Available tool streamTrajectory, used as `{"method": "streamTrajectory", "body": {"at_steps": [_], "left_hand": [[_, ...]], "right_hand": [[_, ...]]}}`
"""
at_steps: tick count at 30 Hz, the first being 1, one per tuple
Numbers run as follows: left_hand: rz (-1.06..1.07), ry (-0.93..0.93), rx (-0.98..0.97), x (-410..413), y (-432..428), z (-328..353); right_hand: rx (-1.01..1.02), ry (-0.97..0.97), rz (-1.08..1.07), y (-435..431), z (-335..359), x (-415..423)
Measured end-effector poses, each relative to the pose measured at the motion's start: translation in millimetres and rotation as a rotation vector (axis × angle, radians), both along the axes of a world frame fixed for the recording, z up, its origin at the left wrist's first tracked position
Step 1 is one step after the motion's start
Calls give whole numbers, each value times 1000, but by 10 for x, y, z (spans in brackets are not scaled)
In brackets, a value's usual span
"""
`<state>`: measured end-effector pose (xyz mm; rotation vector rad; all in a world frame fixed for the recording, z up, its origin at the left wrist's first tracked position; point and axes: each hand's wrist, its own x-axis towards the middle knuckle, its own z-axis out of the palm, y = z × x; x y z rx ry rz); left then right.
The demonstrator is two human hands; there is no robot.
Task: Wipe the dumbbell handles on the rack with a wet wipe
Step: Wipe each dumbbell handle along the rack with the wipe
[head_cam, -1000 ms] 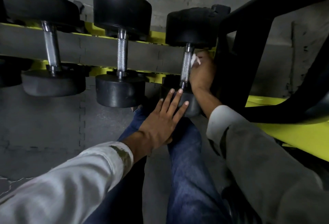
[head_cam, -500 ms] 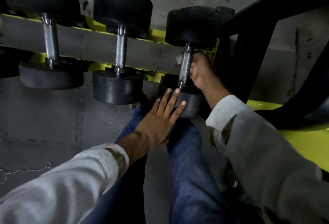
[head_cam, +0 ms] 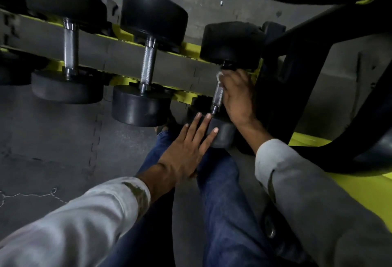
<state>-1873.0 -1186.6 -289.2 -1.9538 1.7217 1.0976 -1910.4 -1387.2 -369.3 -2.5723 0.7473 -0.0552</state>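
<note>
Three black dumbbells with knurled steel handles lie across a yellow rack [head_cam: 186, 97]. My right hand [head_cam: 237, 94] is wrapped around the upper part of the rightmost dumbbell's handle [head_cam: 218, 97], pressing a white wet wipe [head_cam: 220, 75] against it; only a corner of the wipe shows above my fingers. Straight fingers of my left hand [head_cam: 188, 148] rest flat on that dumbbell's near black head [head_cam: 222, 135]. The middle handle [head_cam: 148, 66] and the left handle [head_cam: 70, 51] are bare.
A thick black frame post [head_cam: 282, 80] of the rack stands right beside my right hand. A yellow base rail [head_cam: 360, 186] runs at the lower right. My blue-jeaned legs [head_cam: 222, 203] stand on the grey rubber mat floor [head_cam: 53, 150] below the rack.
My right hand has slid with the wipe along the rightmost handle, and the wipe's corner now shows at the handle's top. My left hand stays on the near head.
</note>
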Motion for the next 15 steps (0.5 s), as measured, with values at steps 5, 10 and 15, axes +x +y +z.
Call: {"method": "streamTrajectory", "body": {"at_steps": [5, 10, 15], "left_hand": [[13, -19, -42, -52, 32, -77], [11, -28, -83, -60, 77, -133], [4, -30, -90, -41, 83, -106]], "right_hand": [[-154, 158, 207, -122, -25, -62], [-291, 442, 530, -145, 125, 220], [-327, 785, 580, -52, 379, 701]]}}
